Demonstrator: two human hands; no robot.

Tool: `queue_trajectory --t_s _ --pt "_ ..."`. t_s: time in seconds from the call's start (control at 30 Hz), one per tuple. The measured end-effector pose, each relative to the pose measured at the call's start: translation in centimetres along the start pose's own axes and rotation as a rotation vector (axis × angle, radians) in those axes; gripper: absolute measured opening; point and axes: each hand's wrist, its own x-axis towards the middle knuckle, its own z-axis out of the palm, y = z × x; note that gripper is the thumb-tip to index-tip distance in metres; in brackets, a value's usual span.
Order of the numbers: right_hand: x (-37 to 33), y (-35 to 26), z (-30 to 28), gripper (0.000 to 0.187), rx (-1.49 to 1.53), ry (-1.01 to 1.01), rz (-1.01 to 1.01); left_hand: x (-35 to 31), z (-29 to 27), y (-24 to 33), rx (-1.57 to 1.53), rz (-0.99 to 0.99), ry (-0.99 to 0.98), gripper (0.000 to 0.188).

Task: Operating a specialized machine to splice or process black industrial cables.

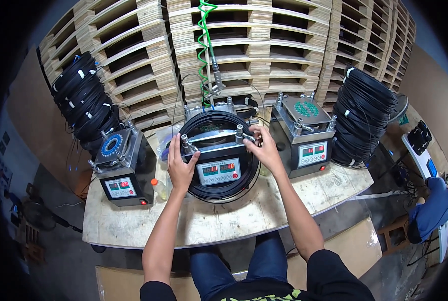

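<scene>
Before me on the bench stands a box-shaped polishing machine (pixel 219 171) with a red digital display. A large coil of black cable (pixel 219 195) rings it, its upper part passing behind the front clamps. My left hand (pixel 180 164) lies at the coil's left side, fingers stretched upward and thumb out beside the lever of the left clamp post (pixel 185 141). On the other side, my right hand (pixel 265 149) has thumb and forefinger closed round the lever of the right clamp post (pixel 239 132). The machine's top plate is mostly hidden behind the coil.
Similar machines stand at left (pixel 116 173) and right (pixel 304 140), beside tall stacks of black cable coils (pixel 86 100). A small bottle with an orange cap (pixel 159 187) stands near my left forearm. A green coiled air hose (pixel 202 45) hangs before stacked pallets (pixel 294 50). A person (pixel 429 205) is at far right.
</scene>
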Motion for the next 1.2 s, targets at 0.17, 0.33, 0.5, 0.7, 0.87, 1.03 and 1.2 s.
queue_trajectory --t_s 0.17,0.33,0.5,0.7,0.87,1.03,1.2 --pt "-2.1 -1.8 2.6 0.021 -0.063 -0.008 0.046 0.1 0.4 0.1 0.019 -0.008 0.018 0.087" --pt "-2.2 -3.3 5.6 0.023 -0.101 0.036 0.044 -0.1 0.6 -0.1 0.059 -0.009 0.031 0.087" --pt "1.8 -5.2 4.1 0.031 -0.339 -0.258 0.088 -0.1 -0.4 -0.8 0.063 -0.037 0.018 0.089" --pt "15.1 0.4 6.2 0.02 -0.154 -0.291 -0.112 0.4 0.3 0.1 0.043 -0.032 0.004 0.092" --pt "21.1 4.6 9.7 0.024 -0.462 -0.906 -0.041 0.3 0.6 0.0 0.031 -0.019 0.018 0.09" --pt "21.5 4.6 11.8 0.023 -0.59 -0.97 -0.121 0.4 -0.2 -0.3 0.036 -0.034 0.003 0.089" --pt "21.2 4.5 11.2 0.019 -0.708 -0.923 -0.365 0.5 0.3 0.2 0.007 -0.043 -0.002 0.089"
